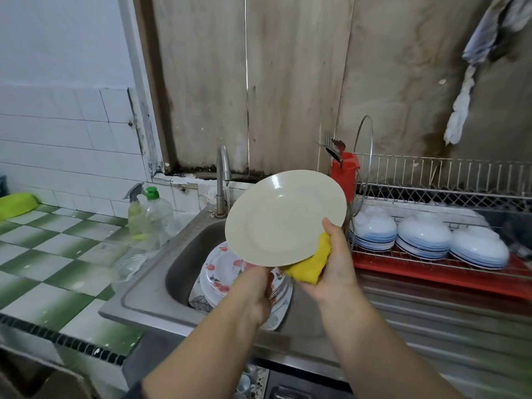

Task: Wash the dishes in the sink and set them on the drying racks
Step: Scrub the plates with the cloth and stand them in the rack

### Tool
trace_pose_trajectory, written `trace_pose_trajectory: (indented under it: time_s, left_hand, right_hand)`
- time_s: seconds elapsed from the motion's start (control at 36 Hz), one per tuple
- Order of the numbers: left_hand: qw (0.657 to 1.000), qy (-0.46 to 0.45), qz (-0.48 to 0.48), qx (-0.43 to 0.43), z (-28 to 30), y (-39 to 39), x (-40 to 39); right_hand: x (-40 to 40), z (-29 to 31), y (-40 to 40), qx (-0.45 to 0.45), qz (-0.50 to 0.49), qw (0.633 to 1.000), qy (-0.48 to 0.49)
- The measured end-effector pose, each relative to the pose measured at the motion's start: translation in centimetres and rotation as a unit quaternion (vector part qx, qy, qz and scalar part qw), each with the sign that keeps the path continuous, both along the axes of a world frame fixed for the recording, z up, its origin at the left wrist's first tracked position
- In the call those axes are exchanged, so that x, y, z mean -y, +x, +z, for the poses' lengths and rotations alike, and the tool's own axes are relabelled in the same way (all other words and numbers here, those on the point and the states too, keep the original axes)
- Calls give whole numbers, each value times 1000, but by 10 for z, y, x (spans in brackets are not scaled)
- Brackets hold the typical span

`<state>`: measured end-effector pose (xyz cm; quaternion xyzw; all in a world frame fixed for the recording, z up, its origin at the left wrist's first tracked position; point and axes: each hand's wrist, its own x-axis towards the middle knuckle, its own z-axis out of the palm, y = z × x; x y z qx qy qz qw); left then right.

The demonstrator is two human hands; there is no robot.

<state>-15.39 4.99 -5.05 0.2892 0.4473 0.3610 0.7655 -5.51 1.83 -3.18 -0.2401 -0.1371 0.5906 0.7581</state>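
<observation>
A plain cream plate [283, 217] is held tilted above the steel sink [184, 254]. My left hand [254, 292] grips its lower rim from below. My right hand [335, 263] holds a yellow sponge cloth [312, 264] against the plate's lower right edge, thumb on the plate's face. Under the plate, a stack of flowered plates [221, 276] lies in the basin. Water runs thinly from the faucet [223, 174]. To the right stands the wire drying rack [443, 194] on a red tray, with upturned white-and-blue bowls [423, 236] on it.
A spray bottle [134, 211] and a clear bottle with a green cap [157, 214] stand on the green-checked tile counter [51, 254] left of the sink. A red utensil holder [344, 174] sits at the rack's left end. A lime-green container [17, 204] lies far left.
</observation>
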Motion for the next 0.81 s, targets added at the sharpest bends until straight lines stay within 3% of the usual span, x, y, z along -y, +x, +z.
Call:
trace_pose_trajectory:
  time_s: [0.17, 0.39, 0.61, 0.81]
  left_hand:
    - [996, -32, -14, 85, 9, -9, -16]
    - [972, 8, -54, 231, 34, -34, -40]
    - [970, 14, -55, 238, 38, -58, -76]
    - [973, 40, -85, 210, 50, -68, -85]
  right_hand:
    - [1, 9, -12, 8, 0, 1000, 8]
    - [-2, 24, -33, 14, -35, 999, -22]
    - [10, 31, -44, 60, -106, 989, -84]
    - [35, 39, -60, 28, -199, 980, -13]
